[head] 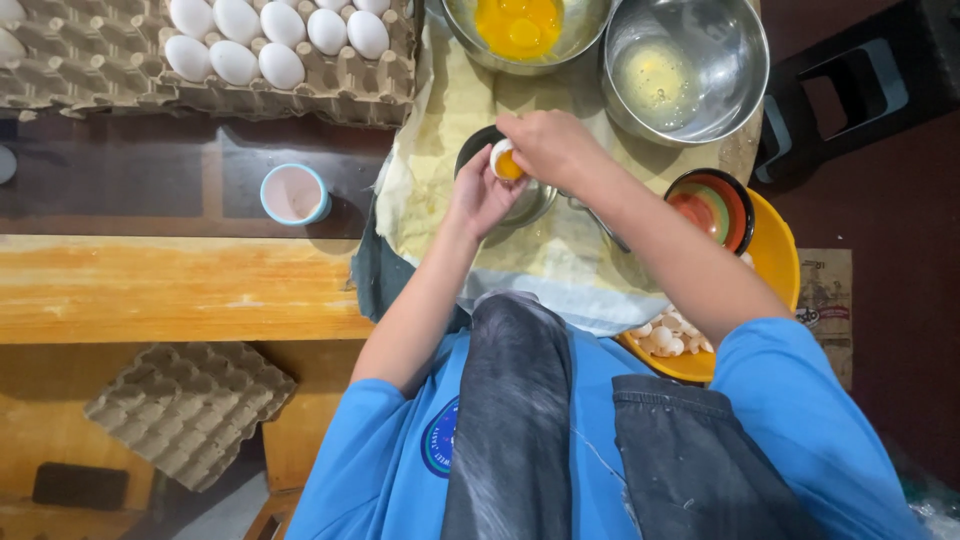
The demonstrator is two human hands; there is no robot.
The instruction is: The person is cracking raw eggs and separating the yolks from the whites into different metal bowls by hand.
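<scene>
Both of my hands meet over a small dark bowl (530,205) on a pale yellow cloth (440,150). My left hand (478,195) cups a cracked white eggshell (503,160) with an orange yolk showing in it. My right hand (545,145) grips the same egg from above. Beyond my hands stands a steel bowl of yolks (520,28). Beside it on the right is another steel bowl (688,65) with clear egg white.
A cardboard tray with several white eggs (265,45) lies at the back left, a blue-rimmed cup (294,193) in front of it. A striped bowl (712,205) sits on a yellow basin (775,255) of broken shells. An empty egg tray (190,408) rests lower left.
</scene>
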